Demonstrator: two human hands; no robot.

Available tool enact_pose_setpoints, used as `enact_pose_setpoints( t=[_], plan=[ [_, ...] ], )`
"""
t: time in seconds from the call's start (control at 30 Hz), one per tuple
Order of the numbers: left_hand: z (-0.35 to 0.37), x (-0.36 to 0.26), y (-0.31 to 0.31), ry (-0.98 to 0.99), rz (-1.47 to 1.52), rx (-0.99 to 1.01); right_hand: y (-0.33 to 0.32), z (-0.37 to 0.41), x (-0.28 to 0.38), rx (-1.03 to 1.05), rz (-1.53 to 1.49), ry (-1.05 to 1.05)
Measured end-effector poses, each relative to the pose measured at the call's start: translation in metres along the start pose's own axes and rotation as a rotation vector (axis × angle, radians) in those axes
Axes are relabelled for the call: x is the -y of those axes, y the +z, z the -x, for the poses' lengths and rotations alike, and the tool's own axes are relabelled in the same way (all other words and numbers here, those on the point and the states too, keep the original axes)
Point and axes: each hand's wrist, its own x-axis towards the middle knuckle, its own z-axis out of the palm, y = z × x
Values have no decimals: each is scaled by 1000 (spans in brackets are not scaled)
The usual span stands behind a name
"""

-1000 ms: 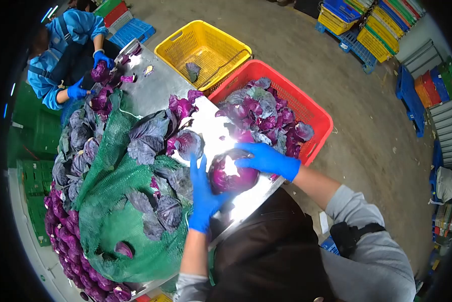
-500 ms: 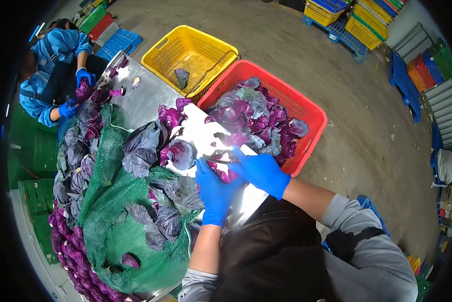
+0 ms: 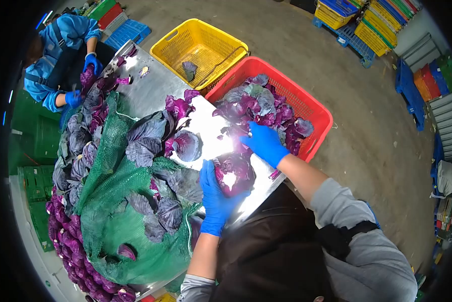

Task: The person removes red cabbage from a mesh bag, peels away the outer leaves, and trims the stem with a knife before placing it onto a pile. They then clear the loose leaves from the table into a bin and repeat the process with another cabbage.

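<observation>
Now: left hand cups one cabbage; right hand fingers unclear, at red crate.

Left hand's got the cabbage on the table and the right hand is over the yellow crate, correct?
The crate is wrong. In the head view the right hand is over the red crate, above the leaves in it. The rest stands: the left hand has the cabbage on the table.

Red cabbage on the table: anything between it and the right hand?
Nothing visible: left hand cups the red cabbage; right hand is just beyond it at the red crate rim, only bare table between.
</observation>
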Motion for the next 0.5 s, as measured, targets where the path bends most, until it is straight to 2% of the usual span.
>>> enact_pose_setpoints(
  t=[0.03,0.07,0.17,0.23,0.27,0.3,0.37,0.4,0.43,0.5],
  plan=[
    [-1,2,0,37,-5,-3,-14,8,14,-85,89,-26],
    [-3,4,0,32,2,-7,-24,18,25,-80,96,-29],
    [-22,0,-2,41,-3,23,-45,44,55,-103,9,-388],
    [-37,-17,-1,-102,281,-14,-42,43,60,-53,-34,-401],
    [-35,-9,8,-22,96,-125,-37,39,60,-72,18,-445],
    [-35,-10,8,-18,98,-118,-31,36,59,-92,69,-485],
    [-39,-32,-9,-104,206,25,-14,25,50,-21,-11,-499],
    [-36,-26,-7,-191,242,46,-9,16,45,-45,79,-567],
    [-28,-14,0,-191,242,48,-7,9,43,-68,172,-636],
    [-17,8,12,-27,-3,-24,-13,4,52,-6,110,-603]
  ],
)
